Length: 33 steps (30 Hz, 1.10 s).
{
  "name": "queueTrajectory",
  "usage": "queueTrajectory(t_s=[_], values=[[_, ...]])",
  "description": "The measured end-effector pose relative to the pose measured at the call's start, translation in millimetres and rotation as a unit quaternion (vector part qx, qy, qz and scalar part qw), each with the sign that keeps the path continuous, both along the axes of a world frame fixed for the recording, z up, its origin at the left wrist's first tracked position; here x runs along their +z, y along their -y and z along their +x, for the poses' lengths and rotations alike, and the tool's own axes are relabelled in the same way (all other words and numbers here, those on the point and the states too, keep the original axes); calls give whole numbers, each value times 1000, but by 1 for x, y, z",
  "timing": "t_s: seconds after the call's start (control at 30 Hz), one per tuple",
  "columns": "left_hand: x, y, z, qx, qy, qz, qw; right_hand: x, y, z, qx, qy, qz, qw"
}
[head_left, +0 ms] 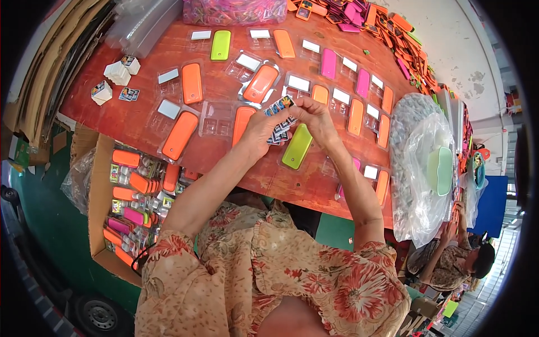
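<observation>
My left hand is closed around a fanned bunch of small printed cards, dark with coloured pictures. At the top of the bunch, the fingers of my right hand pinch a card strip. Both hands are raised over the middle of the red table. Just below them lies a lime-green phone-shaped case. An orange case is partly hidden by my left hand. Around them, transparent plastic trays lie in rows, many with a coloured case and a white card piece.
Stacks of small cards stand at the far left. Loose orange and pink cases pile up at the far right. A plastic bag and a pale green tub are at right. A carton holds packed cases. Another person works at right.
</observation>
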<state>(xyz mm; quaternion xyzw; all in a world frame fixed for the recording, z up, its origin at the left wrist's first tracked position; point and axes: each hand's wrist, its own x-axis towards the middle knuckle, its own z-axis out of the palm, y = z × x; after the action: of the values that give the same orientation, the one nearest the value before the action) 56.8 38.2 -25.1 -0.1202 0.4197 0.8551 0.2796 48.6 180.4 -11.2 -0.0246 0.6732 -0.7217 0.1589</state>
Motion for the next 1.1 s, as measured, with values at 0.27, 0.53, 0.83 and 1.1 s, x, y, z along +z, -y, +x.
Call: queueTrajectory(t_s=[0.27, 0.53, 0.83, 1.1], values=[[-17, 38, 0, 72, 29, 41, 996, -15, 1, 14, -47, -450, 427, 783], [-12, 38, 7, 3, 16, 57, 998, -27, 0, 15, 41, -475, 489, 731], [-10, 22, 11, 54, 25, 11, 998, -7, 29, 19, 4, -24, 23, 999], [-5, 76, 30, 178, 5, 43, 983, -11, 67, -8, -13, -356, 237, 904]])
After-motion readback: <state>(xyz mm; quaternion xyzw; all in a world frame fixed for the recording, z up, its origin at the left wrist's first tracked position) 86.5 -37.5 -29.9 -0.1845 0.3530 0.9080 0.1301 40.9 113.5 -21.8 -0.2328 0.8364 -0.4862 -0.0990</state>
